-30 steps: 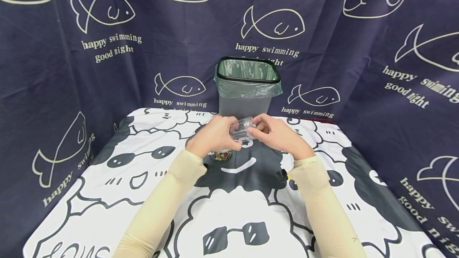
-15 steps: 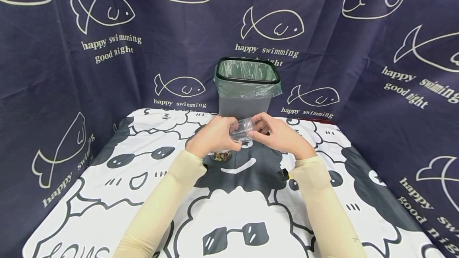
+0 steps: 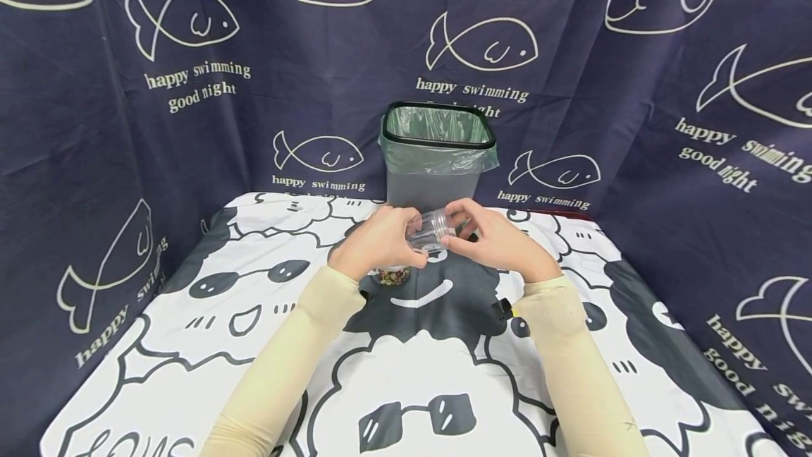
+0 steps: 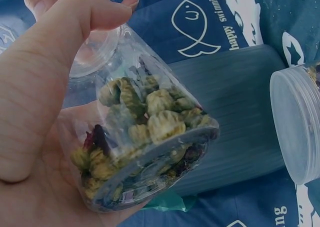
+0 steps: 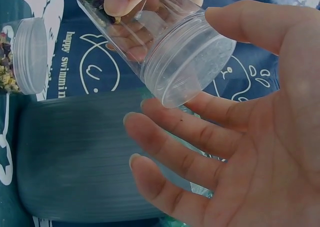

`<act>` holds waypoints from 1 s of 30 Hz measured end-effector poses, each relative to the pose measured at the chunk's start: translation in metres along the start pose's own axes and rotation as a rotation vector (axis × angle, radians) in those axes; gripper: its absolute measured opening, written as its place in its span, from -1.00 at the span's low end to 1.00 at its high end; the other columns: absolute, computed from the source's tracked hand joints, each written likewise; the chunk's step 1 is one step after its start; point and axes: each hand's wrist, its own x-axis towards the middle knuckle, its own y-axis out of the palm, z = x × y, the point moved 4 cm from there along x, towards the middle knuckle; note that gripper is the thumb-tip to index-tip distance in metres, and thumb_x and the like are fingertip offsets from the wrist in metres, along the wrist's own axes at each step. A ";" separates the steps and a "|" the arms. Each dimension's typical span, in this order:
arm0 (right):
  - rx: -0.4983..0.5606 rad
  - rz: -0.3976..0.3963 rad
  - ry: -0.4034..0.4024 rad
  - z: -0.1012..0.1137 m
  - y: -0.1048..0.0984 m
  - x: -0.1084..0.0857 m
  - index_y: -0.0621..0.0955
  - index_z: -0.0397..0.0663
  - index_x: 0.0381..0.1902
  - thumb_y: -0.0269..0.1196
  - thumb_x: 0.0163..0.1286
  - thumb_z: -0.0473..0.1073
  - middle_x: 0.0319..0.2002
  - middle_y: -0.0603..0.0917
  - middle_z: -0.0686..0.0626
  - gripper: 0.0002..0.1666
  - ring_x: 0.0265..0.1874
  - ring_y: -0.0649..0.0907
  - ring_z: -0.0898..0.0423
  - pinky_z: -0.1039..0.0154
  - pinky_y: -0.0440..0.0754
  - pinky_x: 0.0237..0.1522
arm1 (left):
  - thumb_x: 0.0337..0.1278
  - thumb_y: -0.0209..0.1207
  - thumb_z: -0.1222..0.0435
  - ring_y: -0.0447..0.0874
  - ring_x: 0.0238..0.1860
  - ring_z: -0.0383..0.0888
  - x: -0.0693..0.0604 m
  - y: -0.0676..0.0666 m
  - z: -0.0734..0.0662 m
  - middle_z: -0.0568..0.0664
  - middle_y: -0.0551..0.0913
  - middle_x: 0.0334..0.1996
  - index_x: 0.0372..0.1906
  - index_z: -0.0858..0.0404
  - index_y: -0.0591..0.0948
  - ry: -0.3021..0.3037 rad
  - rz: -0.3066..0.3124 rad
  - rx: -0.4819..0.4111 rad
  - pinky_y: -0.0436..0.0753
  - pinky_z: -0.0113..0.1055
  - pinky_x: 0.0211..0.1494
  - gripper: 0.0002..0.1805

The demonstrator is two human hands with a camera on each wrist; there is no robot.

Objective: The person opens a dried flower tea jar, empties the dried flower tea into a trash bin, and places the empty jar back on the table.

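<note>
Clear jar (image 4: 142,122) in left hand (image 3: 382,237) perhaps touches right (image 3: 493,237).

Bright head view, dim bluish wrist views

A clear jar (image 3: 428,230) of dried flower buds (image 4: 162,119) tilts midair.

Navy curtains (image 3: 355,69) printed with pale fish (image 3: 197,16) and lettering (image 3: 472,88) hang around a black-and-white cartoon-patterned cloth (image 3: 406,372).
</note>
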 end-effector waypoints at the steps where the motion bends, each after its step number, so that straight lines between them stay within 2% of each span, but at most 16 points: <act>1: 0.003 0.002 -0.001 0.000 0.000 0.000 0.45 0.13 0.32 0.36 0.39 0.17 0.02 0.70 0.02 -0.35 -0.13 0.72 0.08 0.06 0.64 -0.12 | -0.24 0.45 0.06 0.58 -0.40 -0.16 0.000 0.000 0.000 -0.13 0.63 -0.39 -0.11 0.15 0.66 0.000 0.001 0.001 0.58 -0.30 -0.28 -0.52; 14: 0.044 -0.015 -0.077 0.002 0.000 0.000 0.45 0.19 0.32 0.47 0.30 -0.03 0.12 0.63 0.01 -0.32 -0.20 0.73 0.15 0.13 0.66 -0.28 | -0.23 0.45 0.06 0.60 -0.39 -0.16 0.000 0.001 0.001 -0.07 0.68 -0.34 -0.11 0.14 0.65 -0.006 0.013 -0.009 0.60 -0.30 -0.26 -0.52; 22: 0.072 -0.016 -0.097 0.002 0.000 0.001 0.43 0.20 0.33 0.47 0.25 -0.16 0.15 0.61 0.00 -0.27 -0.17 0.73 0.17 0.14 0.69 -0.28 | -0.22 0.46 0.05 0.59 -0.39 -0.16 0.001 0.001 0.001 -0.11 0.65 -0.38 -0.12 0.15 0.65 0.002 0.010 0.000 0.60 -0.30 -0.26 -0.52; 30: 0.110 -0.022 -0.133 0.004 0.001 0.001 0.43 0.11 0.34 0.47 0.18 -0.31 0.18 0.58 -0.02 -0.21 -0.14 0.73 0.10 0.10 0.73 -0.28 | -0.23 0.46 0.06 0.59 -0.41 -0.16 0.000 0.001 0.001 -0.12 0.64 -0.40 -0.14 0.14 0.64 0.006 0.009 -0.003 0.59 -0.30 -0.28 -0.54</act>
